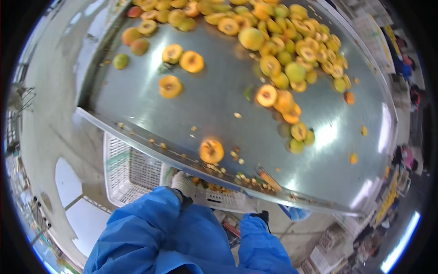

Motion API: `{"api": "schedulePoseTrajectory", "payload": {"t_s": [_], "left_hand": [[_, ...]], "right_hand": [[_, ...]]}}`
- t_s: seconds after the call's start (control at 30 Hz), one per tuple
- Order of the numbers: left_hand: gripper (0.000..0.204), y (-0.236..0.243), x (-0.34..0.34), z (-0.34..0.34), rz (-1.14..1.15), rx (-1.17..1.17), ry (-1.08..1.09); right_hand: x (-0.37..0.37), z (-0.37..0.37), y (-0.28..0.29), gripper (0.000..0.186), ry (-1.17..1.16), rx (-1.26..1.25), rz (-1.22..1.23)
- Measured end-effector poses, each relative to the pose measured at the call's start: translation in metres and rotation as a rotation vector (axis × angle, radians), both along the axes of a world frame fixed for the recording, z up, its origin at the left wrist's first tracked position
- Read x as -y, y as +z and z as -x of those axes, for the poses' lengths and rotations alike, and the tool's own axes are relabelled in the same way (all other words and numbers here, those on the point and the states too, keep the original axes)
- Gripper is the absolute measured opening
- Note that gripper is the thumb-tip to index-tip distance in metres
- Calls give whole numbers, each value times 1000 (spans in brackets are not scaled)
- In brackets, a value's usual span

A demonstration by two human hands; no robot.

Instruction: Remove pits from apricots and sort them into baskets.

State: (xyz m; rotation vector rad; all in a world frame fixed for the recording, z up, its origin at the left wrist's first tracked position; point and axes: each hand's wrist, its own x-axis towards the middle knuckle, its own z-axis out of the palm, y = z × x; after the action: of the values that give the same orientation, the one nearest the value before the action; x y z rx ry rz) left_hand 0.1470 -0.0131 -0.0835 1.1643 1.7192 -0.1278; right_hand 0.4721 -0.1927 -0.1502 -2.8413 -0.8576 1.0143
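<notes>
The left hand (181, 181) and mostly hidden right hand (252, 207) are at opposite ends of a crate (226, 200) below the near edge of the surface (219, 105), probably balancing it; their grip cannot be told. A tool (270, 179) lies by that edge, presumably for reach.

The table (205, 100) is being brightly lit, white glare being reflected in patches — most strongly toward the right. Straight lines are being bowed near the rim, the corners are being swallowed by black, and fine detail on the fruit (295, 71) is being softened by blur.
</notes>
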Motion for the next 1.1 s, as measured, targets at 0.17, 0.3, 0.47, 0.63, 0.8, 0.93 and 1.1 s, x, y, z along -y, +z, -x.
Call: {"api": "schedulePoseTrajectory", "payload": {"t_s": [0.17, 0.3, 0.47, 0.63, 0.8, 0.93, 1.1], "left_hand": [[36, -142, 96, 94, -99, 209, 761], [51, 41, 6, 70, -111, 74, 128], [31, 180, -85, 152, -471, 321, 460], [28, 238, -93, 212, -555, 121, 449], [31, 255, 66, 275, -101, -52, 698], [30, 273, 269, 310, 221, -264, 1117], [36, 326, 436, 288, 113, -489, 872]], "right_hand": [[-53, 17, -20, 49, 412, -720, -20], [-87, 12, 132, 80, 442, -550, 174], [-138, 46, 203, 52, 733, -482, 364], [-270, 163, 317, 43, 875, -423, -89], [-283, 192, 272, 39, 993, -221, 22], [-285, 192, 253, 41, 1023, -322, -23], [-271, 154, 257, 48, 1064, -469, -148]]}}
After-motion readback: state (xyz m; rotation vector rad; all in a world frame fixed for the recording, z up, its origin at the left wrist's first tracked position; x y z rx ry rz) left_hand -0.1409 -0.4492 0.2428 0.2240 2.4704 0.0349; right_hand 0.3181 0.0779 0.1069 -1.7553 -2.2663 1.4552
